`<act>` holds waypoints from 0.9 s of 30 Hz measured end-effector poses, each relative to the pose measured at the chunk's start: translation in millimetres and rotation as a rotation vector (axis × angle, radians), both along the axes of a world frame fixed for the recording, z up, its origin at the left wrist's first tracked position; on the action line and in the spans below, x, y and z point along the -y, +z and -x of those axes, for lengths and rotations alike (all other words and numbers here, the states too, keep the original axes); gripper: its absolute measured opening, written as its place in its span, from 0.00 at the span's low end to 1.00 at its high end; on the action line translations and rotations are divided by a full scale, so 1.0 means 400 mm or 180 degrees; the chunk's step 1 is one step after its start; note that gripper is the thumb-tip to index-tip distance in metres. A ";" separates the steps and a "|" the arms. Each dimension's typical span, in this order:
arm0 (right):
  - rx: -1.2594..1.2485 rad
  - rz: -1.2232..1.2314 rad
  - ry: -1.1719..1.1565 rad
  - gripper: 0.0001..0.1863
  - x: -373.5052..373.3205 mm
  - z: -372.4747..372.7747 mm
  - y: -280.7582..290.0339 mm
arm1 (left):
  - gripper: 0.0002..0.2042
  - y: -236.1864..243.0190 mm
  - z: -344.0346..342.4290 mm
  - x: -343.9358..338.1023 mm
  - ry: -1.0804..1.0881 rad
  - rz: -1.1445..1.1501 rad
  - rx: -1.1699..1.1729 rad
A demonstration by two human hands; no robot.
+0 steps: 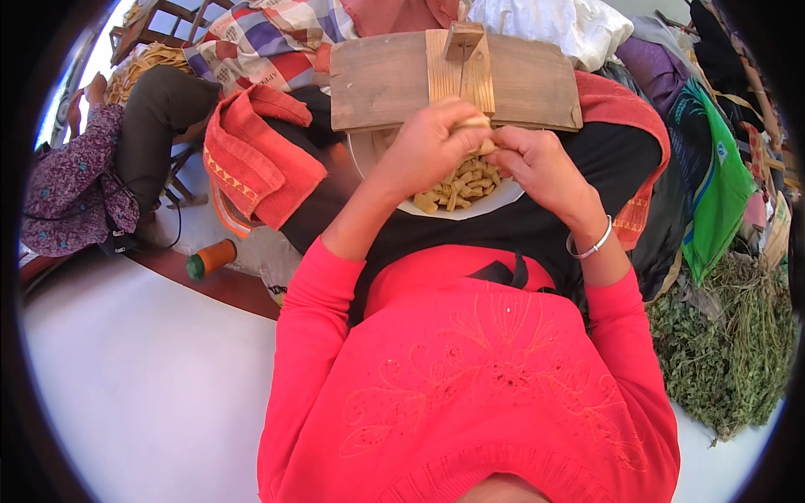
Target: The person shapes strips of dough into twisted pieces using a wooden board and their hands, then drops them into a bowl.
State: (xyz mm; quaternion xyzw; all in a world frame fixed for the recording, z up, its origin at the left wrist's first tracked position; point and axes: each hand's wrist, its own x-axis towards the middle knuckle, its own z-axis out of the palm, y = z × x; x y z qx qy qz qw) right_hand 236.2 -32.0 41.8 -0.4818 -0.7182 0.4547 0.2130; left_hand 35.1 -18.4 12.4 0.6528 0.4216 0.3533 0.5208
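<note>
Over a white bowl (470, 211) in my lap, both my hands meet with bent fingers. A pale beige, root-like piece (476, 124) runs from my left hand (432, 142) to my right hand (541, 163), and each has its fingers closed on it. Fingers cover much of the piece, so its full length is hidden. Below them, short yellowish-brown pieces (466, 184) lie in the bowl. Just beyond my hands, a wooden board (377, 80) with a small upright wooden block (464, 42) rests across my legs and covers the bowl's far part.
A red towel (260, 159) drapes over my left leg, another red cloth (620, 101) over my right. An orange thread spool (211, 258) lies at left, near a seated person in a patterned sleeve (80, 180). Dried green plants (725, 344) and a green bag (713, 184) are at right.
</note>
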 end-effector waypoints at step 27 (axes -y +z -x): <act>0.2384 0.0019 0.0970 0.17 -0.110 0.049 -0.365 | 0.08 -0.137 0.098 0.143 0.0512 0.0071 -0.0582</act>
